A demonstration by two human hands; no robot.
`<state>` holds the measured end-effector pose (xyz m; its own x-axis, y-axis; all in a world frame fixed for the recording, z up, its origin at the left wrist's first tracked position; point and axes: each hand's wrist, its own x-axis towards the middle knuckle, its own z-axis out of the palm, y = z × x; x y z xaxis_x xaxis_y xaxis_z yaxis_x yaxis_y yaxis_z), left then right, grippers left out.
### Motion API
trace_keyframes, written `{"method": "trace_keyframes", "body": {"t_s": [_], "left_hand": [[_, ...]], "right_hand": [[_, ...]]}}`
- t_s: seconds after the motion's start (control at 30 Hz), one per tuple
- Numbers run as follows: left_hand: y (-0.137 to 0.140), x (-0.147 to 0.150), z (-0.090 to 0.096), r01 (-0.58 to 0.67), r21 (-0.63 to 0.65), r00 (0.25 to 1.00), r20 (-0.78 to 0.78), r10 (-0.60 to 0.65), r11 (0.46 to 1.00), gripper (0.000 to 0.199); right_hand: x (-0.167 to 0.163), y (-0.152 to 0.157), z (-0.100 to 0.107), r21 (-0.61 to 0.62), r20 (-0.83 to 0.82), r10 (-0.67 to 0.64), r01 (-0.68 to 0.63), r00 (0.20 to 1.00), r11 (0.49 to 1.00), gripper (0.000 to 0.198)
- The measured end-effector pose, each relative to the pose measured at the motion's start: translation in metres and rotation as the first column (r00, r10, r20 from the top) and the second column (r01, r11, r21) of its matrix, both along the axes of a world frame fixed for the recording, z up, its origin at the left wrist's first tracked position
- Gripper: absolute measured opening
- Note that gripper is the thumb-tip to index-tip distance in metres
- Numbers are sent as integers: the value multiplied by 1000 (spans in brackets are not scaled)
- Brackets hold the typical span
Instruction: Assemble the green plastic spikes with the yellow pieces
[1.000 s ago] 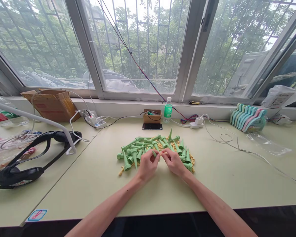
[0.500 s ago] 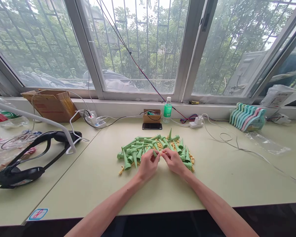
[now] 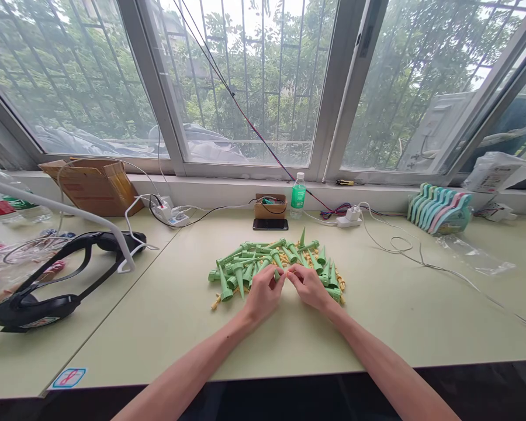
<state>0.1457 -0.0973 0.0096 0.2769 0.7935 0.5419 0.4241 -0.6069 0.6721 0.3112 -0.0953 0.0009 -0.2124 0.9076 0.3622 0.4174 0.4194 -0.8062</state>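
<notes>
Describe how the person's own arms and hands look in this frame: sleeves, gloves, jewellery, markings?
Both forearms enter from the bottom edge and are bare as far as the frame shows, with no sleeve visible. The left hand and right hand wear no gloves. No watch, bracelet, ring or marking can be seen on either wrist or hand, though the fingers are too small to rule out a thin ring.

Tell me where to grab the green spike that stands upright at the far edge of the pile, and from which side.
Grip the upright green spike on its narrow upper taper, coming down from above with the fingers pinching either side. It points tip up, clear of the other green spikes lying flat about it, so the top is free, while its wide base is hemmed in by the pile. Both hands are busy at the pile's near edge.
</notes>
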Motion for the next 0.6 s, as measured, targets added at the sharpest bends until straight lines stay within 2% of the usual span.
{"method": "trace_keyframes", "body": {"t_s": [0.6], "left_hand": [[4, -2, -4, 35, 103, 994, -105, -25, 994, 19]], "right_hand": [[-1, 2, 1, 26, -4, -2, 2, 1000, 1000, 30]]}}
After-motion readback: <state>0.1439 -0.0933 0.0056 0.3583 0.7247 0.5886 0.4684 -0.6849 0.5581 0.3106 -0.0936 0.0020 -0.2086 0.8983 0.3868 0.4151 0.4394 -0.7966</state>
